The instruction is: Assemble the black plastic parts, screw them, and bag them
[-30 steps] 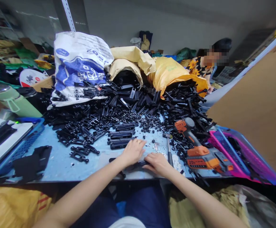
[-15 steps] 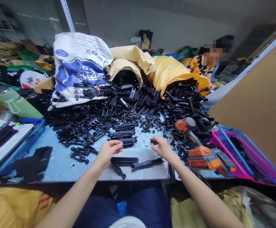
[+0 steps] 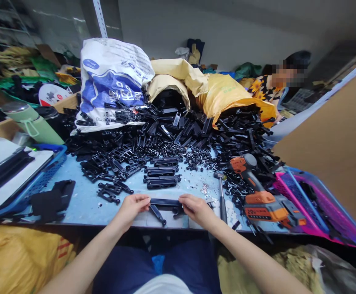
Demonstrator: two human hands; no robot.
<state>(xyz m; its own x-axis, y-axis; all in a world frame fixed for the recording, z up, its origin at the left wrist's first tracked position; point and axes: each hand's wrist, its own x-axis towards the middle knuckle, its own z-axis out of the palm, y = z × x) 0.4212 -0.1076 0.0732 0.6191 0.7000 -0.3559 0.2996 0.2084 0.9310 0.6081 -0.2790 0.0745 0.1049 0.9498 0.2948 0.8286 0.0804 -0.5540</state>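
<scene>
At the table's front edge, a black plastic bar (image 3: 165, 202) spans the space between my hands. My left hand (image 3: 134, 209) is closed, its thumb and forefinger pinching at the bar's left end. At the opposite end, the fingertips of my right hand (image 3: 196, 209) are pressed together; what sits inside them is hidden. A second black arm (image 3: 157, 215) slants down below the bar, and a further dark piece shows by the right fingers. Just behind lie several black arm assemblies (image 3: 162, 181), stacked in a row.
A hammer (image 3: 221, 198) and an orange cordless drill (image 3: 262, 200) lie right. Black parts (image 3: 119, 143) and screws heap behind, spilling from bags (image 3: 113, 77). A blue basket (image 3: 55, 163) is left, a pink basket (image 3: 288, 192) right. A co-worker (image 3: 265, 87) sits beyond.
Both hands have come down to the black bar's ends. The right hand, with a small black piece in its fingertips before, has moved left and nearer. The view has shifted slightly.
</scene>
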